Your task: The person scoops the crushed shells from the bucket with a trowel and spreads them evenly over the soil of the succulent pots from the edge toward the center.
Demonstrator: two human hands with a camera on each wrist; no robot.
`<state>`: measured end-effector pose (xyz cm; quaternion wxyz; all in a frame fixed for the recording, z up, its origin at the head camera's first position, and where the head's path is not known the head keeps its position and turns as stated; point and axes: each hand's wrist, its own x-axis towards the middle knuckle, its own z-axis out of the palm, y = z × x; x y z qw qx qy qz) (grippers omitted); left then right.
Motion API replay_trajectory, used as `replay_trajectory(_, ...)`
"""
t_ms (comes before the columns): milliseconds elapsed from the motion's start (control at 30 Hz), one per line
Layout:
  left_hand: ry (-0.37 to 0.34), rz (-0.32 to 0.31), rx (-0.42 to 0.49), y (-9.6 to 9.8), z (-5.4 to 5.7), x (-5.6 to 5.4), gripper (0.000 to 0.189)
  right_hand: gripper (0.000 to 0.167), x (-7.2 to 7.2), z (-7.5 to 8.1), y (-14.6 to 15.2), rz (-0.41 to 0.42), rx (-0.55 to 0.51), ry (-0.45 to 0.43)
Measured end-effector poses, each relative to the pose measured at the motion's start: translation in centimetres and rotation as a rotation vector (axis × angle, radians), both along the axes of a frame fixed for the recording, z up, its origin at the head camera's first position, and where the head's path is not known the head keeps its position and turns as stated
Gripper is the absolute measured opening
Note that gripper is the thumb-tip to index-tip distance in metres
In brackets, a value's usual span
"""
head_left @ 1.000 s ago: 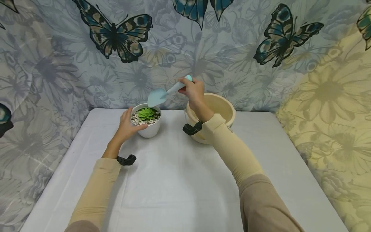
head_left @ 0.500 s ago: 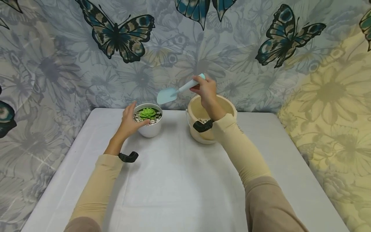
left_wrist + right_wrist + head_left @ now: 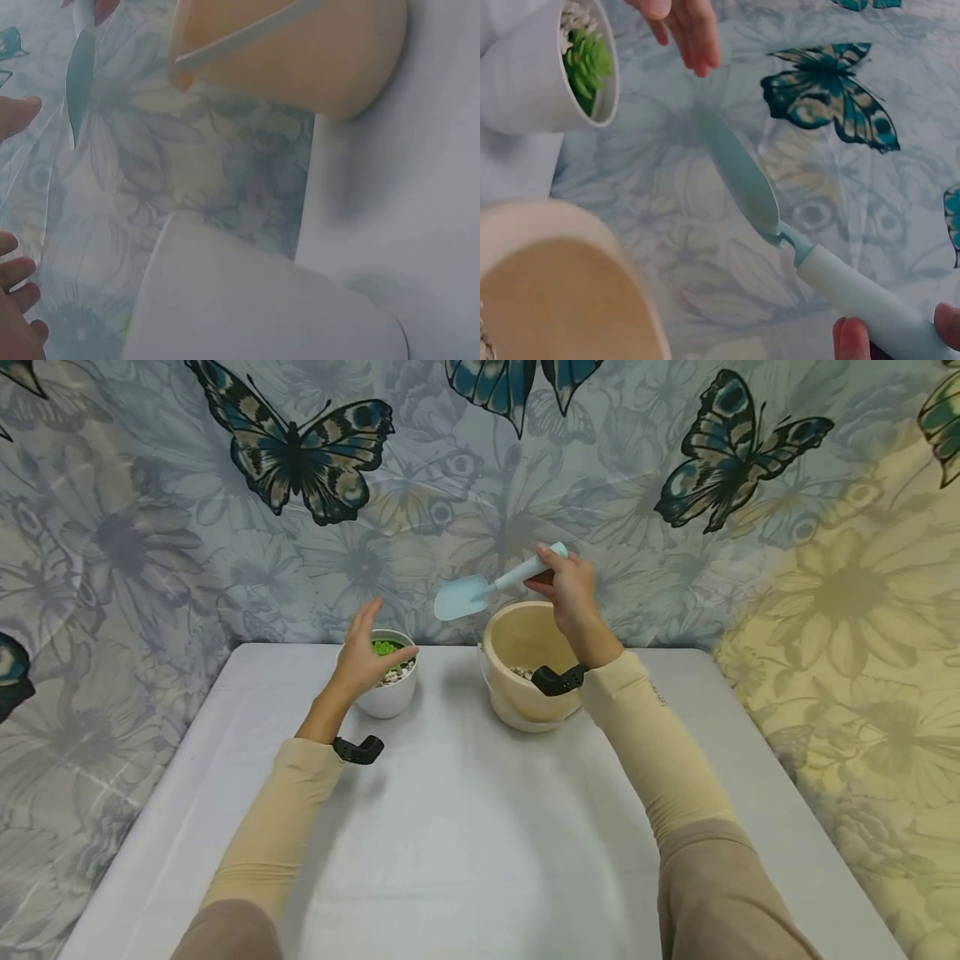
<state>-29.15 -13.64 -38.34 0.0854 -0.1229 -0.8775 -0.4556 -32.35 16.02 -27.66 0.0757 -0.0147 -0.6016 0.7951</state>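
Note:
A light blue hand trowel (image 3: 462,597) is held up in the air by my right hand (image 3: 573,597), which pinches the end of its handle. Its blade points left, over the gap between pot and bucket. My left hand (image 3: 367,652) is raised above the white pot (image 3: 387,700), thumb and fingers spread, holding nothing. In the right wrist view that hand's fingers (image 3: 694,37) are apart from the pot. A green succulent (image 3: 585,69) grows in the pot among pale pebbles (image 3: 397,672), partly hidden by the left hand in the head view.
Right of the pot stands a cream bucket (image 3: 517,639) with a handle; some pebbles (image 3: 522,672) lie inside it. Both stand near the back edge of the white-covered table (image 3: 450,827). Behind is a butterfly-patterned cloth backdrop (image 3: 420,485).
My right hand has carried the trowel rightward, away from the pot. My left hand has left the pot's side and risen to the right, over it. More of the bucket's inside shows.

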Motion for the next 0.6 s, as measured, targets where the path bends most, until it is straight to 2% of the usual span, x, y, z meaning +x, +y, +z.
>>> replay_trajectory(133, 0.013, -0.033, 0.024, 1.1, 0.5, 0.0, 0.097, 0.012, 0.2, 0.4, 1.2, 0.006, -0.007, 0.008)
replay_trajectory(400, -0.045, -0.069, 0.026, 3.5, 1.6, 0.0, 0.106, 0.012, 0.6, 1.0, 3.6, -0.002, -0.01, -0.027)
replay_trajectory(600, -0.089, -0.09, 0.05, 5.1, 1.8, -0.1, 0.109, 0.011, 1.3, 1.2, 5.4, -0.023, -0.01, -0.029)
